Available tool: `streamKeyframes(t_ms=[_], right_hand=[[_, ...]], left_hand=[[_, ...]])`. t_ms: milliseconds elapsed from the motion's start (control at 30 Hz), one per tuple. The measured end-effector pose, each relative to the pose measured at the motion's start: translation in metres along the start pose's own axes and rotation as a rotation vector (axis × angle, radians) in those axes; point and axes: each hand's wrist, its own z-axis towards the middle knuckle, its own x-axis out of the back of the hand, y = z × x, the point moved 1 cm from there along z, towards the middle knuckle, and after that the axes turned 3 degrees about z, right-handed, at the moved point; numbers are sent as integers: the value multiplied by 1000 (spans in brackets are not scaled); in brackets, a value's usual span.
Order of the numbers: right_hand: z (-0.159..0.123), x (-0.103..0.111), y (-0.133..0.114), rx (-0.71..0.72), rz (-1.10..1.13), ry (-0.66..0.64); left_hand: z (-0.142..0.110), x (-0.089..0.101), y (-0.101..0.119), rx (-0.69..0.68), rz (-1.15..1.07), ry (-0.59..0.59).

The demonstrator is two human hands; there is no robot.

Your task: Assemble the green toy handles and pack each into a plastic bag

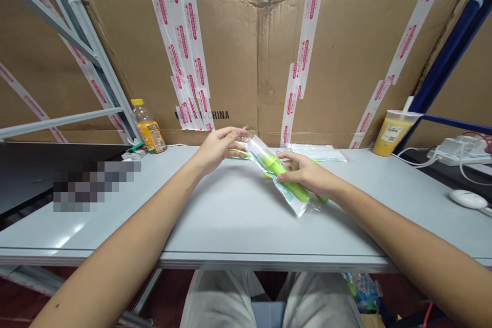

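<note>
We find a long clear plastic packet with bright green contents (275, 170) above the light grey tabletop (230, 220), in front of the person and slanting from far left to near right. The right hand (307, 171) has it at mid-length, thumb and fingers partly curled about its edge; in our judgement this grip bears the packet and sets its slant. The left hand (221, 149) is at the far end, fingers extended and slightly apart; we cannot tell whether they pinch the film or merely touch it, though the position would steady that end. Whether the near end meets the tabletop, we cannot determine. Behind the right hand lies a flat clear plastic packet (326, 155), near the brown cardboard panel (238, 61), seemingly set back to leave working room.
</note>
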Motion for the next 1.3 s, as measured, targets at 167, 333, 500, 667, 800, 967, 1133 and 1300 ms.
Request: streamKeyframes(t_ms=[167,333,500,667,800,967,1133,1300], right_hand=[[4,-19,10,4,89,90],[4,-35,11,-35,124,72],[8,-32,10,-51,166,133],[9,-19,-1,116,-39,446],[8,-9,-5,122,4,441],[7,-4,-4,114,83,405],[7,-4,-3,130,73,425],[9,-1,0,139,77,440]], left_hand=[[-1,-19,-8,-11,-63,139],[-4,-35,-12,-11,-58,154],[-7,-48,-15,52,-115,125],[-13,-65,-18,97,-190,77],[-17,-78,-19,141,-224,19],[-18,-82,-20,161,-231,27],[-18,-79,-19,170,-151,-28],[-18,-79,-19,172,-145,17]])
